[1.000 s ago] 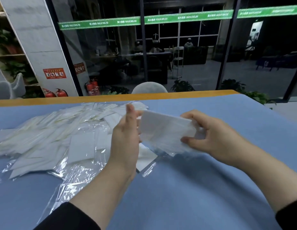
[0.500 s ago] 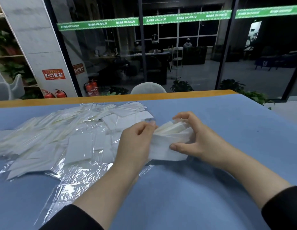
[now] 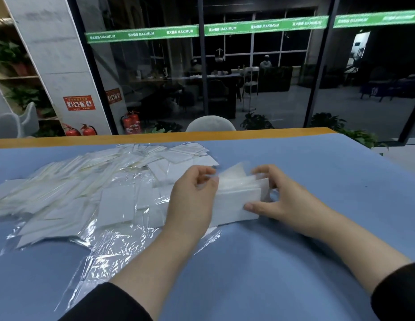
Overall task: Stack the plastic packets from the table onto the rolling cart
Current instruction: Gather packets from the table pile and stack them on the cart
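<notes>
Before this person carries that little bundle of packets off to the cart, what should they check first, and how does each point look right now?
1. Both hands on the bundle: ok. The left hand and right hand hold the bundle of packets at its two ends.
2. Edges squared up: not ok. The top packets fan upward, blurred.
3. Bundle clear of the loose pile: cannot tell; the left hand hides that side.
4. Clear plastic film out of the way: cannot tell; it lies close under the left wrist.
5. Cart in reach: cannot tell; none is in view.
6. Table bare to the right: ok.
</notes>
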The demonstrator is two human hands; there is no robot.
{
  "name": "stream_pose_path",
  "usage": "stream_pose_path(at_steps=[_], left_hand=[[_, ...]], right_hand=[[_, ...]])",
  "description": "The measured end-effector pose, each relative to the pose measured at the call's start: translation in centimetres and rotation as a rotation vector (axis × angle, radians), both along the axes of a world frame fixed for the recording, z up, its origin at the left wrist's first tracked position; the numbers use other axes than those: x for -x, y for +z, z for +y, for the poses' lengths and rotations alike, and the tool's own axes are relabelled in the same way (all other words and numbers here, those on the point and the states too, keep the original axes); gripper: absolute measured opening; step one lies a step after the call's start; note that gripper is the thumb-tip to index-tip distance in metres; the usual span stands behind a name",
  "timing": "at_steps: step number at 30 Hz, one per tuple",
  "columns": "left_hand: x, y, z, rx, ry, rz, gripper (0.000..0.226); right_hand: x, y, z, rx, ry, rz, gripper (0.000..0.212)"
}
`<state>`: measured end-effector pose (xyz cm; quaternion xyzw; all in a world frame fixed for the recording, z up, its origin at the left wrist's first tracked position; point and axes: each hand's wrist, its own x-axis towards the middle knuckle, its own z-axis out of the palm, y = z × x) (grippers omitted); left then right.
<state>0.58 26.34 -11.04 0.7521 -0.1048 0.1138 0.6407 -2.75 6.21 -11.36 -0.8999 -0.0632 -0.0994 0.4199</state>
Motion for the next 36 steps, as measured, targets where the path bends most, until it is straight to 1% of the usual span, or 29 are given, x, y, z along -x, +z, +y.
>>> stream_pose_path(at_steps=[2, 3, 4, 5, 7, 9, 11, 12, 14, 16, 18, 20, 21, 22, 24, 25, 26, 28, 30, 32, 34, 36], left_hand=[[-0.2, -0.1, 0.0, -0.007, -0.026, 0.001, 0.013], [-0.1, -0.2, -0.1, -0.015, -0.043, -0.007, 0.016], [0.0, -0.2, -0.1, -0.038, -0.059, -0.016, 0.019], [0.1, -0.2, -0.2, -0.065, -0.069, -0.028, 0.019], [0.1, -0.3, -0.3, -0.066, -0.042, -0.024, 0.011], [0.0, -0.3, -0.3, -0.034, -0.012, 0.012, 0.007], [-0.1, -0.3, -0.6, -0.017, -0.049, 0.047, 0.011], [0.0, -0.4, -0.7, -0.035, -0.081, 0.054, 0.013], [0.3, -0.5, -1.0, -0.139, -0.141, 0.029, 0.012], [0.5, -0.6, -1.0, -0.196, -0.154, -0.010, 0.014], [0.5, -0.3, -0.8, -0.170, -0.126, -0.025, 0.020], [0.4, 0.2, -0.2, -0.138, -0.155, -0.025, 0.036], [0.5, 0.5, 0.1, -0.152, -0.202, -0.018, 0.042], [0.6, 0.8, 0.4, -0.214, -0.246, -0.014, 0.042], [0.7, 1.0, 1.0, -0.440, -0.287, -0.057, 0.032], [0.8, 1.0, 1.2, -0.530, -0.278, -0.097, 0.027], [1.0, 1.2, 1.2, -0.580, -0.262, -0.137, 0.022], [1.3, 2.1, 1.4, -0.619, -0.225, -0.204, 0.018], [1.7, 3.4, 2.1, -0.681, -0.204, -0.262, 0.019], [2.0, 4.6, 3.6, -0.719, -0.198, -0.281, 0.017], [2.0, 5.6, 6.2, -0.692, -0.164, -0.281, 0.010], [1.7, 6.2, 9.8, -0.601, -0.093, -0.247, 0.009]], right_hand=[[0.1, 0.4, -0.3, 0.011, 0.020, -0.079, 0.076], [0.3, 0.7, -0.3, 0.050, 0.043, -0.088, 0.082], [0.5, 0.9, -0.3, 0.109, 0.064, -0.073, 0.080], [0.5, 0.9, -0.2, 0.171, 0.081, -0.053, 0.074], [0.5, 0.6, -0.3, 0.215, 0.086, -0.015, 0.060], [0.7, 0.5, 0.0, 0.143, 0.058, -0.006, 0.061], [0.8, 0.5, 0.5, 0.082, 0.066, -0.006, 0.062], [0.8, 0.5, 0.8, 0.069, 0.086, 0.008, 0.061], [0.9, 0.6, 1.4, 0.055, 0.127, 0.028, 0.057], [0.9, 0.6, 1.4, 0.059, 0.134, 0.026, 0.052], [0.9, 0.7, 1.1, 0.068, 0.121, 0.014, 0.044], [0.9, 0.9, 0.8, 0.058, 0.079, -0.029, 0.039], [0.9, 1.0, 0.6, 0.049, 0.051, -0.069, 0.040], [0.9, 1.1, 0.6, 0.024, 0.024, -0.108, 0.042], [1.1, 1.5, 0.5, -0.053, -0.017, -0.175, 0.045], [1.2, 1.7, 0.5, -0.084, -0.031, -0.203, 0.046], [1.4, 1.9, 0.5, -0.104, -0.046, -0.222, 0.047], [1.6, 2.5, 1.1, -0.107, -0.059, -0.230, 0.047], [1.6, 3.1, 2.0, -0.109, -0.049, -0.228, 0.045], [1.4, 4.2, 3.5, -0.113, -0.026, -0.235, 0.048], [1.1, 5.5, 5.7, -0.141, 0.045, -0.233, 0.056], [0.7, 6.5, 8.7, -0.193, 0.117, -0.270, 0.061]])
